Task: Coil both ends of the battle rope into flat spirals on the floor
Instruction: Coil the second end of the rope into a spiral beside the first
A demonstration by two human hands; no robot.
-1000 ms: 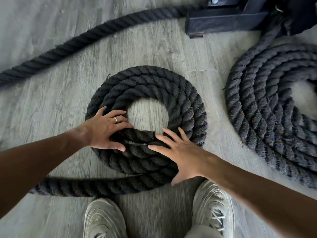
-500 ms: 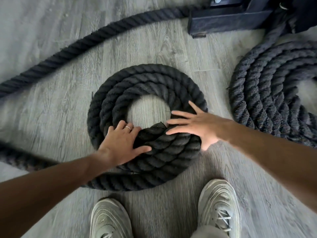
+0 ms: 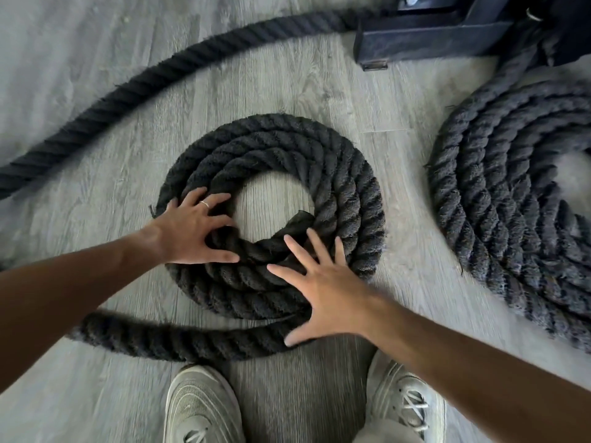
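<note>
So the dark braided rope coil (image 3: 339, 174) sits mid-floor, left hand (image 3: 188, 231) flat on its left side, right hand (image 3: 323, 292) on its near edge. A second thick rope spiral (image 3: 499, 199) lies to the right, with the black metal rack base (image 3: 447, 36) behind and pale sneakers (image 3: 201, 407) nearest the camera.
</note>
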